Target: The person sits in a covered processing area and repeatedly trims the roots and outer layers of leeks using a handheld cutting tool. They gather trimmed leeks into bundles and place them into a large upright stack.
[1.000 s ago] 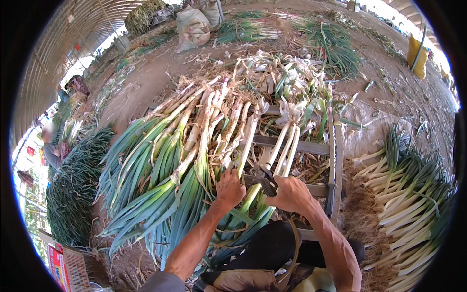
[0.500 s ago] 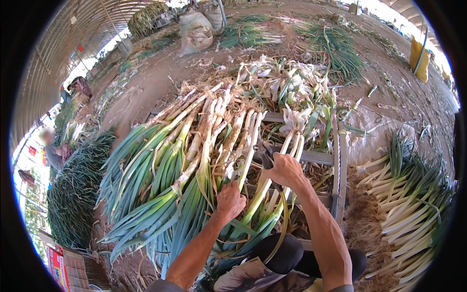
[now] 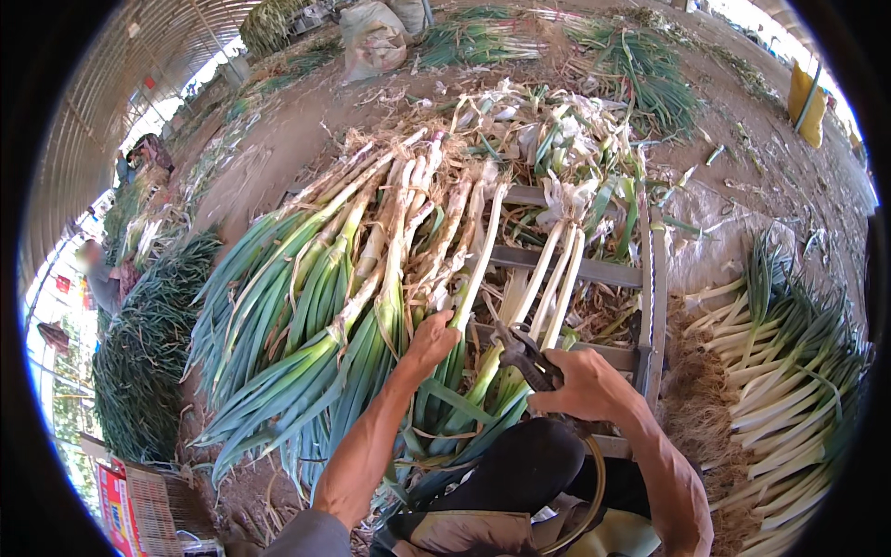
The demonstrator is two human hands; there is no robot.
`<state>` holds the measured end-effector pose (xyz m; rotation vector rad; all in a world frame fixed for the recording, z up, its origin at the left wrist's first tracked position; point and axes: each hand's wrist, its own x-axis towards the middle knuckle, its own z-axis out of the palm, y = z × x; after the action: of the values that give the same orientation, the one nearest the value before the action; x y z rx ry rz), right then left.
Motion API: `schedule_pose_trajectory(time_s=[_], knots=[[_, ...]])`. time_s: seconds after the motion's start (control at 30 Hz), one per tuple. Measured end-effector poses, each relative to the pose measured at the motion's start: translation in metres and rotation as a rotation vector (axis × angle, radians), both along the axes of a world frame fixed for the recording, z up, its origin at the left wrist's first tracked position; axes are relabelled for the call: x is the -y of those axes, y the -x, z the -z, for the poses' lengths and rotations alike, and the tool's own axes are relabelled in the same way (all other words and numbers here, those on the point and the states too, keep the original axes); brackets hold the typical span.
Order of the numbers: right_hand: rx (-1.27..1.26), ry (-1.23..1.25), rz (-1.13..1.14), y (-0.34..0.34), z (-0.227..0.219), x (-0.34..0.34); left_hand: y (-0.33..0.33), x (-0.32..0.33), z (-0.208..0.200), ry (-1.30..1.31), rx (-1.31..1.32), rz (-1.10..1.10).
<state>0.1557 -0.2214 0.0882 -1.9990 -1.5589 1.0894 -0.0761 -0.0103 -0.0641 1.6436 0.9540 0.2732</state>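
Observation:
My left hand [image 3: 432, 342] is closed around the lower part of a pale leek stalk [image 3: 484, 252], whose root end points away from me. My right hand [image 3: 594, 382] grips a dark air blow gun [image 3: 525, 357], its metal tip pointing up and left beside the stalks. A yellowish hose [image 3: 599, 478] curves from the gun down past my knee. Just beyond the gun, several white peeled leeks [image 3: 567, 288] lie across a metal rack. Unpeeled leeks [image 3: 316, 306] with brown outer skins and long green leaves are heaped left of my left hand.
Loose skins [image 3: 566, 139] pile up over the far end of the metal rack [image 3: 652, 306]. Cleaned leeks [image 3: 780, 408] lie in a row on the right. A dark green heap [image 3: 153, 362], a crate [image 3: 148, 515] and a person [image 3: 102, 278] are at the left. Sacks [image 3: 373, 42] stand far back.
My right hand has drawn the blow gun back toward me and to the right, off the upper stalks. My left hand has shifted slightly away from me. The whole view has tilted a little.

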Motion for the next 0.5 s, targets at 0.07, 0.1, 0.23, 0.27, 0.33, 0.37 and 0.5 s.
schedule_pose_trajectory(time_s=[0.07, 0.1, 0.23, 0.27, 0.33, 0.37, 0.5], knots=[[0.033, -0.048, 0.027, 0.006, 0.000, 0.009, 0.006, 0.000, 0.007, 0.014, 0.010, 0.005], [0.055, -0.074, 0.048, 0.006, -0.002, 0.012, 0.004, 0.000, 0.009, 0.019, 0.022, 0.014], [0.093, -0.065, 0.027, 0.009, -0.004, 0.017, -0.020, 0.037, -0.027, -0.155, -0.423, 0.220], [0.098, -0.075, 0.023, 0.011, -0.004, 0.015, -0.015, 0.050, -0.022, -0.242, -0.347, 0.273], [0.086, -0.079, 0.013, 0.014, -0.004, 0.012, -0.013, 0.063, -0.027, -0.559, -0.182, 0.221], [0.065, -0.078, 0.000, 0.016, -0.005, 0.010, -0.011, 0.064, -0.030, -0.506, -0.214, 0.174], [0.045, -0.131, -0.061, 0.026, 0.005, 0.005, 0.026, 0.035, -0.002, -0.391, -0.011, -0.031]])
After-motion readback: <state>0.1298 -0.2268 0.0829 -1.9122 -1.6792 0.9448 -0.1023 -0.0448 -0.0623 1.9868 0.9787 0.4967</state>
